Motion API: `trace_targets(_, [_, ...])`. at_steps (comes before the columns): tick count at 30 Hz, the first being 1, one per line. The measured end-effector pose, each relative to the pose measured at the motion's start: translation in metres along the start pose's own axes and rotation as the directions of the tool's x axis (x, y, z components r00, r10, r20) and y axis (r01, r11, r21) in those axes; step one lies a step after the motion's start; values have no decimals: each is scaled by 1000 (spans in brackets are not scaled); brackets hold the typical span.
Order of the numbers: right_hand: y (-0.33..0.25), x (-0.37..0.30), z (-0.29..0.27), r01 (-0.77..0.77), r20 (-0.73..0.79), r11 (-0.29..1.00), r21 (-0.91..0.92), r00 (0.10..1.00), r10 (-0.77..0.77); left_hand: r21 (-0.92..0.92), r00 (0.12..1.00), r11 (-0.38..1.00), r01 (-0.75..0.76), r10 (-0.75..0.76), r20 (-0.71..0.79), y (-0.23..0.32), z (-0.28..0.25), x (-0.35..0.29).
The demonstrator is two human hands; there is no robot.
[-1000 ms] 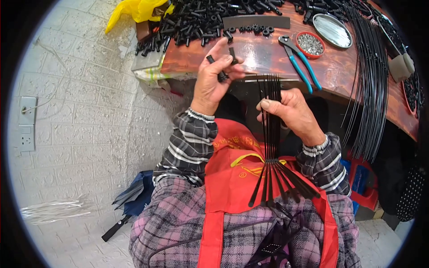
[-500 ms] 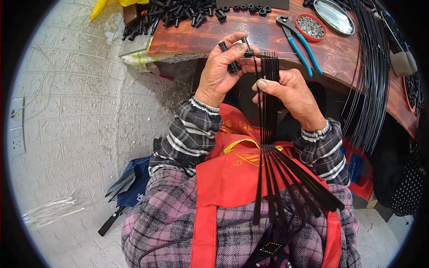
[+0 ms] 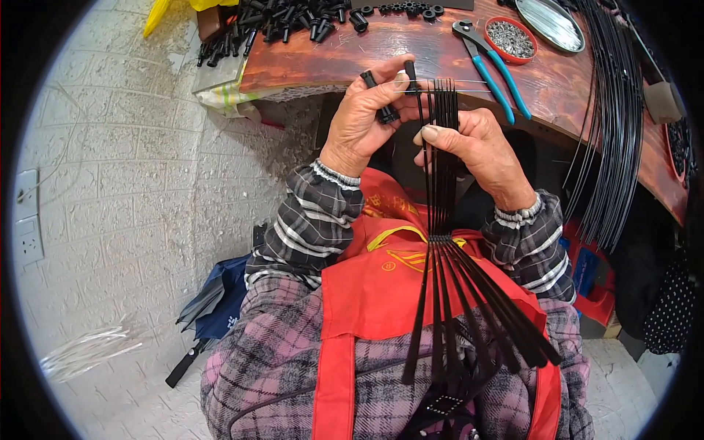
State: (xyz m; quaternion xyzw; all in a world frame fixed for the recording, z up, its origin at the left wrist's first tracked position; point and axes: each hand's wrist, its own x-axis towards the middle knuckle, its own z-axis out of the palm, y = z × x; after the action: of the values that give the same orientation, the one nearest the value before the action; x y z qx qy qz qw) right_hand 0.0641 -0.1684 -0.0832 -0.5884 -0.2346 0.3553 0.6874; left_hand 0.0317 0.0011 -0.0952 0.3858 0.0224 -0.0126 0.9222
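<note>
Right fingers (image 3: pixel 449 141) pinch slim rods (image 3: pixel 441 192); left fingers (image 3: pixel 386 93) hold flanged tubes (image 3: pixel 388 114).

A reddish-brown wooden table (image 3: pixel 330 64) with a curved front edge carries a heap of black tubular parts (image 3: pixel 275 20) on its left side and black ring-shaped pieces (image 3: pixel 408 9) near its middle. Farther right lie teal-handled pliers (image 3: pixel 493 77), a round red dish (image 3: pixel 511 61), an oval metal tray (image 3: pixel 566 49) and long black rods (image 3: pixel 620 139) that overhang the edge.

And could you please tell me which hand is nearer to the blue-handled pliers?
Right: the right hand sits just below the pliers, while the left hand is farther off to their left.
</note>
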Motion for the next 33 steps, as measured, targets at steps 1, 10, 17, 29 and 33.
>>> trace_targets(1, [0, 1, 0, -10, 4, 1000, 0, 1000, 10, 4, 1000, 1000, 1, -1, 3, 1, 0, 0])
trace_targets(10, [3, 1, -1, -11, 8, 999, 39, 1000, 11, 0, 1000, 1000, -5, 5, 25, -1, -4, 2])
trace_targets(17, [1, 0, 0, -10, -5, 1000, -14, 1000, 9, 9, 999, 1000, -18, 18, -32, -2, -4, 2])
trace_targets(29, [5, 3, 2, 9, -50, 1000, -15, 999, -10, -71, 997, 997, -29, 35, 74, -5, -6, -1])
trace_targets(33, [9, 3, 3, -12, -38, 999, 33, 999, 13, -5, 991, 1000, 3, -4, -133, -3, 1, -11])
